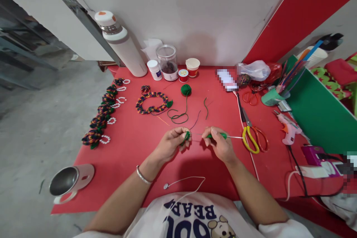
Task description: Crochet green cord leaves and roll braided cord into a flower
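Near the middle of the red table, my left hand (pixel 176 138) pinches a small piece of green crochet work (pixel 186 137). My right hand (pixel 219 143) is closed around the green handle of a crochet hook (pixel 224 135), whose metal shaft sticks out to the right. A narrow gap separates the two hands. Beyond them lies a ball of green yarn (pixel 186 89), its strand (pixel 178 118) curling loosely over the table. Left of the ball is a ring of multicoloured crochet (pixel 139 108) with a green leaf-like piece on its edge. A short cut green strand (pixel 206 108) lies to the right.
Several crocheted pieces with white bead loops (pixel 104 109) line the left edge, near a mug (pixel 85 176). A tall flask (pixel 125 50), jars and a paper cup (pixel 193 67) stand behind. Yellow-handled scissors (pixel 250 139), a glue gun (pixel 290 128) and a green box (pixel 315 100) occupy the right.
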`<state>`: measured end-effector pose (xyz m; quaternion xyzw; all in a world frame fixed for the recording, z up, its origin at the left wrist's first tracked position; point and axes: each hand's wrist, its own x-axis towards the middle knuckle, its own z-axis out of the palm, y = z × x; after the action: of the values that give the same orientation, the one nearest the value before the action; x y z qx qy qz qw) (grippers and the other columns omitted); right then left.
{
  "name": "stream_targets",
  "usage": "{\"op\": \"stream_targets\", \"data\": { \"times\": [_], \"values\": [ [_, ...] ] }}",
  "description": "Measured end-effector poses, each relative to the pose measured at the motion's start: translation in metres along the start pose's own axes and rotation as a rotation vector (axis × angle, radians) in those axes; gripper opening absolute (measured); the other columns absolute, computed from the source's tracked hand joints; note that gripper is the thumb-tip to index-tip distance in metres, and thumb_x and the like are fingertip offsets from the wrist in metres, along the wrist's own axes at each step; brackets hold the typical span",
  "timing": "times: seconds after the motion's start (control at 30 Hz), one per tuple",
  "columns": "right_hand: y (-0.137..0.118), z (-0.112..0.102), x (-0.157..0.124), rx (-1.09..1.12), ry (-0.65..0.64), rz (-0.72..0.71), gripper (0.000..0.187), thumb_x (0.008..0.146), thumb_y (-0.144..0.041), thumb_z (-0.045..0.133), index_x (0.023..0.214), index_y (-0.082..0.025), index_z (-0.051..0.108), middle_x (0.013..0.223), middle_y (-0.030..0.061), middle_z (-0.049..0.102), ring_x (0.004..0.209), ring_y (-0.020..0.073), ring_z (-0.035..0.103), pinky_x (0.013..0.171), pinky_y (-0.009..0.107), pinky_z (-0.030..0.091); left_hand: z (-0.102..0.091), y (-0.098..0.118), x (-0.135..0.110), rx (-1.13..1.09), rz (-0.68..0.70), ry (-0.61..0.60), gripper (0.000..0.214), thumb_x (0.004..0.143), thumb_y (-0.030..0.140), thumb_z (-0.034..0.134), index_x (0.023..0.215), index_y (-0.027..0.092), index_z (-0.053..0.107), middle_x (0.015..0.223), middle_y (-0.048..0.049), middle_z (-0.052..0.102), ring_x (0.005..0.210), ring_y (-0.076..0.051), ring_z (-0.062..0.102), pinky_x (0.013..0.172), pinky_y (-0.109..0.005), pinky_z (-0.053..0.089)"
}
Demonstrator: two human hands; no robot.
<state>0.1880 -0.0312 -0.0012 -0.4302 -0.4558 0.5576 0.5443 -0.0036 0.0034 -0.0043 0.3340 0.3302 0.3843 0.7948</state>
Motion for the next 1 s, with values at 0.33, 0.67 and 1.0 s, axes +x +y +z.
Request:
{"op": "stream_targets", "data": {
  "times": [0.33, 0.67, 1.0],
  "values": [
    [-0.003, -0.001, 0.0, -0.05, -0.011, -0.043, 0.044, 0.097, -0.054, 0.05, 0.077, -0.02, 0.07, 0.058, -0.0004, 0.052, 0.055, 0.0143, 0.05, 0.055, 0.029, 0.042, -0.001, -0.002, 0.0, 0.045, 0.02, -0.015, 0.034, 0.075, 0.041, 0.083, 0.08, 0.012, 0.065, 0.063, -0.003, 0.063, 0.047, -0.008, 0.051, 0.039, -0.018, 0.035],
    [-0.01, -0.001, -0.006, -0.229, -0.008, -0.151, 0.044, 0.102, -0.049, 0.045, 0.08, -0.022, 0.073, 0.059, -0.0006, 0.055, 0.057, 0.0147, 0.054, 0.064, 0.031, 0.047, 0.0, -0.002, -0.001, 0.084, 0.026, -0.01, 0.033, 0.076, 0.04, 0.082, 0.082, 0.013, 0.065, 0.062, -0.0018, 0.062, 0.046, -0.008, 0.049, 0.042, -0.019, 0.036],
    [-0.016, -0.003, -0.005, -0.32, -0.037, -0.306, 0.046, 0.103, -0.045, 0.042, 0.078, -0.024, 0.074, 0.057, -0.001, 0.057, 0.059, 0.0157, 0.056, 0.076, 0.035, 0.047, -0.002, -0.003, -0.001, 0.061, 0.023, -0.022, 0.031, 0.076, 0.039, 0.082, 0.08, 0.013, 0.065, 0.062, -0.0016, 0.061, 0.046, -0.007, 0.048, 0.041, -0.019, 0.034]
  ]
}}
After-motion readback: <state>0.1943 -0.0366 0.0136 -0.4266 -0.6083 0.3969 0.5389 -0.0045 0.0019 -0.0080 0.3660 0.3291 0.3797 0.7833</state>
